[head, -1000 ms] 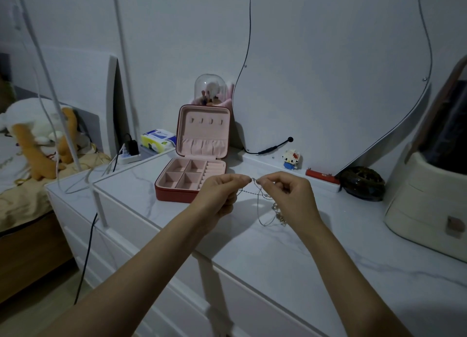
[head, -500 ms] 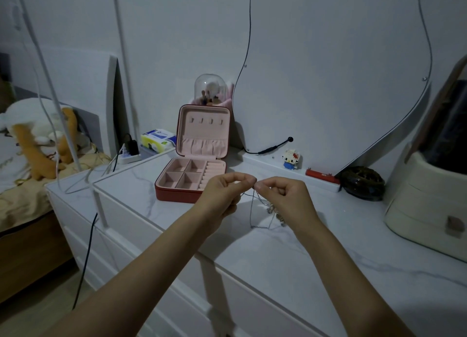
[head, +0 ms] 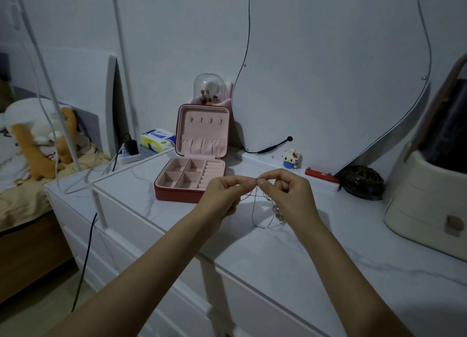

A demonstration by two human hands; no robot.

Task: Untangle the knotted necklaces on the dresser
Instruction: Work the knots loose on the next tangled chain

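Dim bedroom, white marble-look dresser top [head: 290, 255] w/ drawers below. Thin silver knotted necklaces [head: 259, 205] hang in loops just above it, between both hands; lower loops & a chunky bit reach the top. Left hand [head: 222, 192] pinches a strand w/ thumb & forefinger; right hand [head: 290, 192] pinches the same spot, fingertips nearly touching. Behind: open red square jewellery box w/ pink lining [head: 194, 167], 4 square compartments, lid upright. Cream drawer organiser [head: 429, 205] far right.

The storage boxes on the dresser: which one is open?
The red jewelry box with the pink lining, left of the hands; its lid stands upright. The cream drawer box at the right edge has its drawers shut.
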